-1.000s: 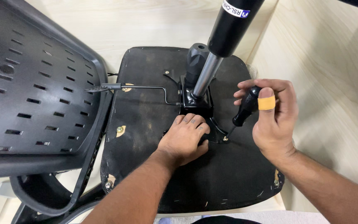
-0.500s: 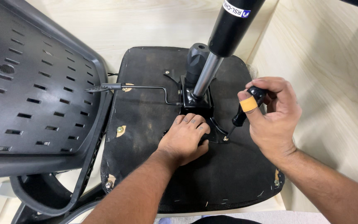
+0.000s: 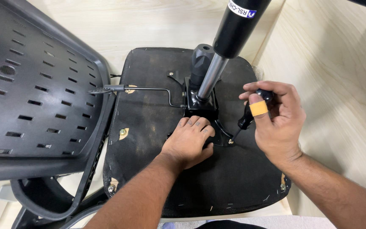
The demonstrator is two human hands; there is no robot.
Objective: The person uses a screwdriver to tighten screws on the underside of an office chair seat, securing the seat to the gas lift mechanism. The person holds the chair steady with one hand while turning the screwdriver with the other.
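Screwdriver (image 3: pixel 250 113) work is under way at the mechanism plate (image 3: pixel 200 108) on the upturned seat underside (image 3: pixel 149 127). Since a second ago the black handle has been turned in the right hand (image 3: pixel 276 121), whose bandaged finger now sits lower, suggesting a screw being driven. Nearest, the left hand (image 3: pixel 189 142) is pressed flat against the plate's front edge, fingers spread, grasping nothing; right of the plate, the right-hand fingers are clenched round the handle. Beyond the plate the gas cylinder (image 3: pixel 234 34) rises.

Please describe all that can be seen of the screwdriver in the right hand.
The screwdriver is small, with a black handle and a thin dark shaft. It stands tilted, handle up and to the right, tip down at a screw on the metal plate under the seat. The right hand grips its handle top; a finger there wears an orange bandage.
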